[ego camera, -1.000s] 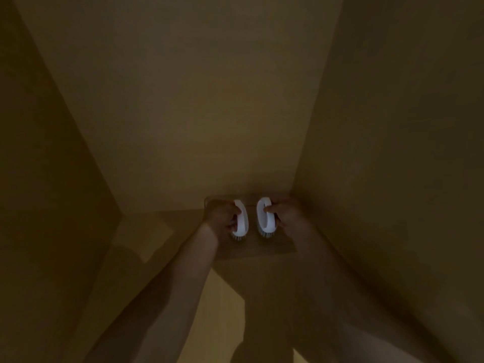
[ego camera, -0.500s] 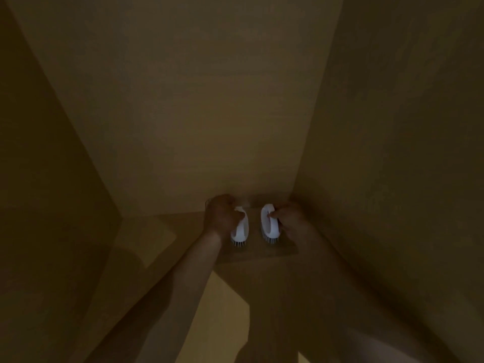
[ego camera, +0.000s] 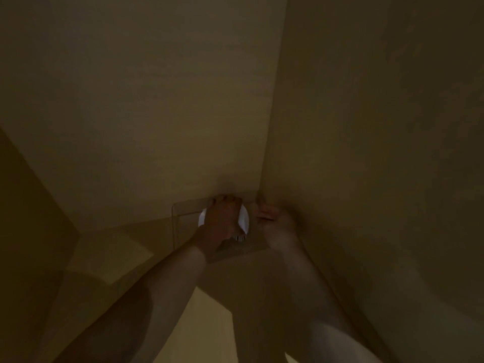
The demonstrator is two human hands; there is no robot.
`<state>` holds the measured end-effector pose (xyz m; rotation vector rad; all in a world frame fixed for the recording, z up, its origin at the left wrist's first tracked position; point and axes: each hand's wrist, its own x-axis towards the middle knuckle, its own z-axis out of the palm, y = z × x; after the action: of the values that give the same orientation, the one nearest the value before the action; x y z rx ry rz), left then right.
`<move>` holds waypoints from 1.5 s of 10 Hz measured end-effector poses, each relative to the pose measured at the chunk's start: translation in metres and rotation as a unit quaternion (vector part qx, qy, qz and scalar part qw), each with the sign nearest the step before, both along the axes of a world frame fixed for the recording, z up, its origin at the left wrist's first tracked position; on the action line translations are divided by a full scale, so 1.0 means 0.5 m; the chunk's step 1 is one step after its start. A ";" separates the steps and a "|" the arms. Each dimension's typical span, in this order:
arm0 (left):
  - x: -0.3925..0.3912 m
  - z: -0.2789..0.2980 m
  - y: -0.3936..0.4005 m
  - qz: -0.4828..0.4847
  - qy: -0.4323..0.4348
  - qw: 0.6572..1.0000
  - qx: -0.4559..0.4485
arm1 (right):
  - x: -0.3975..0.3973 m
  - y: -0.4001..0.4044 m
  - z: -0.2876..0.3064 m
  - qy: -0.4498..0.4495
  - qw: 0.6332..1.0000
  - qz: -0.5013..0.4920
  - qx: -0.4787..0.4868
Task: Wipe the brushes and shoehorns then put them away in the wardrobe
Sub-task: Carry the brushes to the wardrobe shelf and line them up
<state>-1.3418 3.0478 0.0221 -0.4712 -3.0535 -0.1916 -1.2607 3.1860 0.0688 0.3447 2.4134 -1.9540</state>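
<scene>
The white brush (ego camera: 245, 221) sits deep in the wardrobe (ego camera: 146, 100), down in the back right corner where the rear panel meets the right side wall, with a sliver of its bristles showing at 6 o'clock below the white body. It appears to lie inside a clear, shallow tray (ego camera: 180, 224) whose faint edge runs out to 9 o'clock of it. The left hand (ego camera: 222, 224) is laid over the brush from above, fingers curled round the body and covering most of it; whether a second brush lies beneath that hand cannot be told in the dim light. At 3 o'clock of the brush, just beside it, the right hand (ego camera: 275, 224) is pressed toward the side wall with its fingers bent, and whether it holds anything cannot be told. By my reading the wiping is done for this piece and the step in hand is stowing it. The next move calls for settling the brush flat in the tray, letting go, and drawing both arms back without dragging it out.
</scene>
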 end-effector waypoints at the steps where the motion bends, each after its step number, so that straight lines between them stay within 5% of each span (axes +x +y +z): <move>1: -0.013 -0.005 0.012 -0.008 0.016 1.000 -0.009 | 0.026 0.012 -0.011 0.010 1.000 0.001 -0.016; 5: -0.052 -0.032 0.085 0.002 0.072 0.994 0.079 | 0.116 0.030 -0.033 0.060 0.998 0.015 0.002; 7: -0.078 -0.026 0.101 0.034 0.049 0.998 -0.008 | 0.119 0.042 -0.027 0.053 0.998 0.012 -0.012; 12: -0.048 0.003 0.063 0.015 0.073 0.996 0.045 | 0.077 0.032 -0.039 -0.016 1.000 0.010 -0.005; 15: 0.025 0.094 -0.137 -0.010 -0.100 0.995 0.028 | 0.097 0.014 -0.010 0.055 0.997 0.051 0.025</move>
<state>-1.3294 2.9792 0.0689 -0.5098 -3.2271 -0.3434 -1.2119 3.1932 0.0641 0.1134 2.4958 -1.9209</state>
